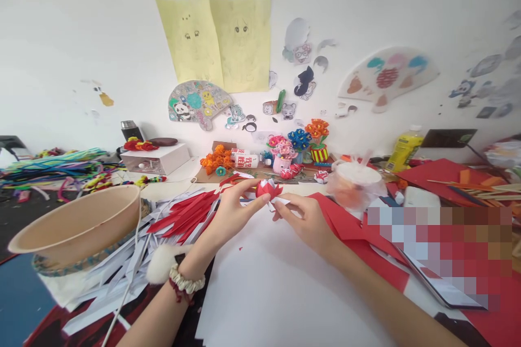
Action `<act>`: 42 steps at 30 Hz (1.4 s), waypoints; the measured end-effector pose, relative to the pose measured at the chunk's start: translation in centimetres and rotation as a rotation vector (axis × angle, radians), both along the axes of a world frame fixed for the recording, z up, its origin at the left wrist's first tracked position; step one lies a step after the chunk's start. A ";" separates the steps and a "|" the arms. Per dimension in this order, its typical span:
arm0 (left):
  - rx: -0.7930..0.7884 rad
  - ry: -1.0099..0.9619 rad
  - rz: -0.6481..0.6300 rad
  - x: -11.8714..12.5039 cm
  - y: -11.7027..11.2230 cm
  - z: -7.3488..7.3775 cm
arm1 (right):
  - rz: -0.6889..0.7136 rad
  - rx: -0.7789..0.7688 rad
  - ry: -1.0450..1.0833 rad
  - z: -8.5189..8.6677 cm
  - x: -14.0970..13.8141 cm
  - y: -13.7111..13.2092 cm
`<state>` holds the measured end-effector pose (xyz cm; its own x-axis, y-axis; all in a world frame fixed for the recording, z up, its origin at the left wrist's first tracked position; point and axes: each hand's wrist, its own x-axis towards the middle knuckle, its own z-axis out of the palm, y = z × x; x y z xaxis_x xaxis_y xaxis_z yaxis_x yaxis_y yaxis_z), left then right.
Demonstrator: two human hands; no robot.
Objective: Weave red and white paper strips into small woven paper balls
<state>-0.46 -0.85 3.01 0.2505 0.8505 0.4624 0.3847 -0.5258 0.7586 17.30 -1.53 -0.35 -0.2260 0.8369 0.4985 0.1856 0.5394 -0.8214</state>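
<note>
Over a white sheet of paper [277,287], my left hand [233,211] pinches a small red and white folded paper flower [267,188] between thumb and fingertips. My right hand [306,218] meets it from the right, its fingers closed on a white paper strip [281,201] that sticks out of the flower's lower edge. A white scrunchie and a red string sit on my left wrist [185,281].
A tan bowl [77,225] stands at the left over a pile of red and white paper strips [179,217]. Red paper sheets [439,173] lie at the right. Glue bottle [246,160], paper flower pots [299,146], a wrapped white cup [356,181] and pipe cleaners [52,165] line the back.
</note>
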 end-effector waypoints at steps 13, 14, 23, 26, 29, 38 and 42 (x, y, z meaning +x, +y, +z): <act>-0.025 0.099 -0.061 0.3 0.1 -0.4 | -0.173 0.134 -0.074 1.0 1.2 0.6; -0.023 0.109 -0.071 0.4 0.1 -0.4 | -0.162 0.120 -0.073 1.0 1.2 0.7; -0.077 0.106 -0.081 0.2 0.2 -0.2 | 0.045 -0.035 0.009 0.4 1.9 2.0; -0.084 0.109 -0.119 0.1 0.3 -0.3 | 0.103 -0.004 0.014 0.5 2.1 2.1; -0.085 0.133 -0.180 0.1 0.3 -0.2 | 0.107 0.033 0.000 0.8 2.1 1.8; -0.082 0.141 -0.265 0.5 -0.2 0.2 | -0.019 0.015 -0.021 1.4 1.6 1.1; -0.068 0.130 -0.291 0.5 -0.2 0.0 | -0.046 -0.019 0.014 1.3 1.5 0.9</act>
<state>-0.01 -1.06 3.05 0.5411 0.7625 0.3548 0.3217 -0.5775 0.7503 18.76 -0.66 0.94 -0.1801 0.8558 0.4849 0.1984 0.5145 -0.8342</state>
